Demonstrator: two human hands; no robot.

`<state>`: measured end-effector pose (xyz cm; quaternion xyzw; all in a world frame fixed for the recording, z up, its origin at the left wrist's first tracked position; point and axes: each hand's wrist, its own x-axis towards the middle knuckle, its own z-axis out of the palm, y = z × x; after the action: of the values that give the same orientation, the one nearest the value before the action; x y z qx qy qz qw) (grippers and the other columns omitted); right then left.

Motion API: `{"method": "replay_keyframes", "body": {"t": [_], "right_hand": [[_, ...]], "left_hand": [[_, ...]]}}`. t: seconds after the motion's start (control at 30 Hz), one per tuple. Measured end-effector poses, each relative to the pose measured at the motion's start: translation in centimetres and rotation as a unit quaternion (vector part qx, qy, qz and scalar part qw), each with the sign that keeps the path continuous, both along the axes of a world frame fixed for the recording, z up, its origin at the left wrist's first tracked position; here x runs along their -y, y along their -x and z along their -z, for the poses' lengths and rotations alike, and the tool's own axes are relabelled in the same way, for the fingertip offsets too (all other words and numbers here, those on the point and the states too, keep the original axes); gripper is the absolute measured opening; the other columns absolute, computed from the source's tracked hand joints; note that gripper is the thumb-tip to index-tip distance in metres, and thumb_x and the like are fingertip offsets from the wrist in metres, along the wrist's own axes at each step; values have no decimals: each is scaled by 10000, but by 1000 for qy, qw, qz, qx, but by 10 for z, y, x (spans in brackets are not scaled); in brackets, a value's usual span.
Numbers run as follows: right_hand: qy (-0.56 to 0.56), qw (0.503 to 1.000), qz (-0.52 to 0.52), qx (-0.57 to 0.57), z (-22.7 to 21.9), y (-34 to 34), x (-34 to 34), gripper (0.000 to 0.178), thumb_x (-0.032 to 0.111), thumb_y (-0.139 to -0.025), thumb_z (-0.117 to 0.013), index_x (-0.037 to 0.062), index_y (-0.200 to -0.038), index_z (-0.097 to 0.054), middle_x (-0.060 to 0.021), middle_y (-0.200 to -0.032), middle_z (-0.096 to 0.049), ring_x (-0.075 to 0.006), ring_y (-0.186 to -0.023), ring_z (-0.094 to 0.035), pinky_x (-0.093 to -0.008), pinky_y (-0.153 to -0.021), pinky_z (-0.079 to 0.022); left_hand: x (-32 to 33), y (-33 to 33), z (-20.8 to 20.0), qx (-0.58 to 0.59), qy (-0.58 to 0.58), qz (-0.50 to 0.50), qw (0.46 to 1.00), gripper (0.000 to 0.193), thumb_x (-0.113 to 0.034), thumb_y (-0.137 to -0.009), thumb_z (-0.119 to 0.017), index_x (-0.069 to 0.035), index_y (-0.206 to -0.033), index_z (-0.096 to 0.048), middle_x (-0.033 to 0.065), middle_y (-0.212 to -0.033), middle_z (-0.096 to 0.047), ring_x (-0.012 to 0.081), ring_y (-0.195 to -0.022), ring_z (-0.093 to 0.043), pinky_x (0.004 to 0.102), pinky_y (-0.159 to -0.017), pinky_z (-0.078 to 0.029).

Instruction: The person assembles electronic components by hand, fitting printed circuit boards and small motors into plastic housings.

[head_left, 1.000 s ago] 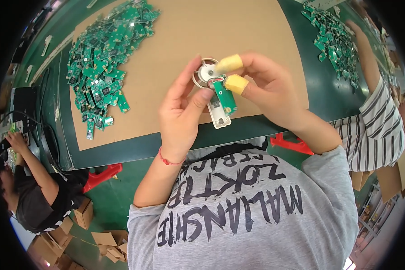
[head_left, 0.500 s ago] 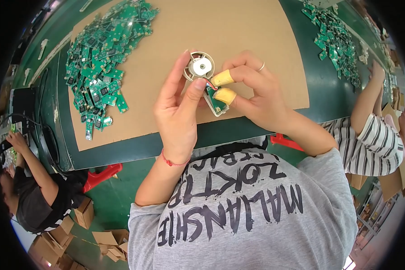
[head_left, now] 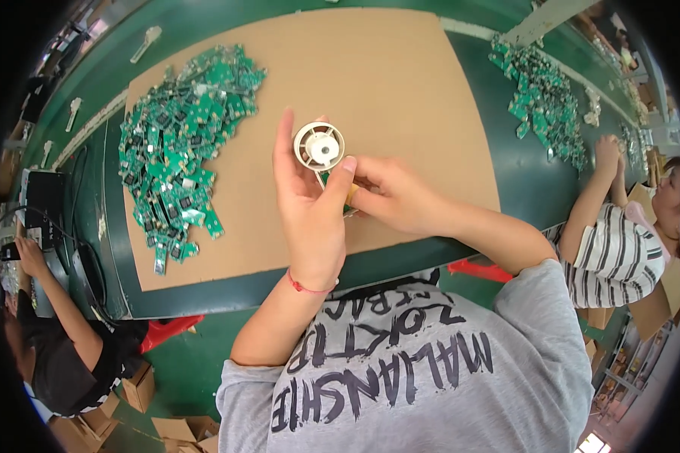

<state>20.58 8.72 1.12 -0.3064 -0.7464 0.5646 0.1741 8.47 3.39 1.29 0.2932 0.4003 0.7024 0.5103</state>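
My left hand (head_left: 307, 215) holds a small cream fan housing (head_left: 319, 146), its round spoked ring and pale hub turned up towards me. The thumb presses just below the ring, while the fingers spread behind it. Close against that thumb, my right hand (head_left: 400, 198) is closed on the lower, handle end of the housing. A yellow finger cover peeks out between the hands. Most of the handle, the green circuit board in it and the wires are hidden by my fingers. Both hands are above the cardboard sheet (head_left: 385, 83).
A large heap of green circuit boards (head_left: 181, 143) lies on the cardboard's left side. Another heap (head_left: 544, 106) lies on the dark green table (head_left: 472, 75) to the right. Co-workers sit at left and right. A black adapter with cables (head_left: 87, 264) is at the left edge.
The fan housing has tipped so its ring faces me more squarely, and my right fingers have closed in under my left thumb. The wires and board seen before are now mostly covered.
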Motion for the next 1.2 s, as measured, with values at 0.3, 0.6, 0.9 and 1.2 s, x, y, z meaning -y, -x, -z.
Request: {"method": "replay_keyframes", "body": {"t": [0.3,0.6,0.9,1.2], "right_hand": [[-118,972,50,198,-1,107,-221,234,238,-794,-537,20,-742,-605,-110,-707,-597,-225,-619,-564,-333,-566,-446],[-415,798,210,383,21,211,-340,326,346,-790,-503,108,-963,-645,-132,-989,-627,-263,-913,-604,-404,-746,-467],[-464,798,247,294,52,-35,-417,360,281,-777,-592,110,-1093,-569,-130,-1094,-555,-299,-1011,-525,-384,-856,-430],[-423,899,-72,82,-11,-7,-90,293,41,-664,-574,33,-954,-530,-103,-1005,-518,-294,-948,-494,-366,-812,-427]], "left_hand": [[-1,26,-5,-115,42,23,992,678,-105,-860,-529,-71,-1405,-128,133,-1383,-273,255,-1233,-343,380,-993,-292],[-9,46,4,-52,88,50,993,517,-28,-847,-500,-31,-1328,-310,98,-1325,-319,194,-1161,-417,305,-912,-366],[-8,40,0,-118,57,149,980,373,-37,-866,-482,-23,-1237,-435,86,-1219,-435,175,-1087,-465,279,-860,-395],[15,48,-8,-707,-19,-39,706,282,-91,-747,-618,-94,-1027,-585,62,-1036,-534,261,-951,-493,378,-773,-386]]}}
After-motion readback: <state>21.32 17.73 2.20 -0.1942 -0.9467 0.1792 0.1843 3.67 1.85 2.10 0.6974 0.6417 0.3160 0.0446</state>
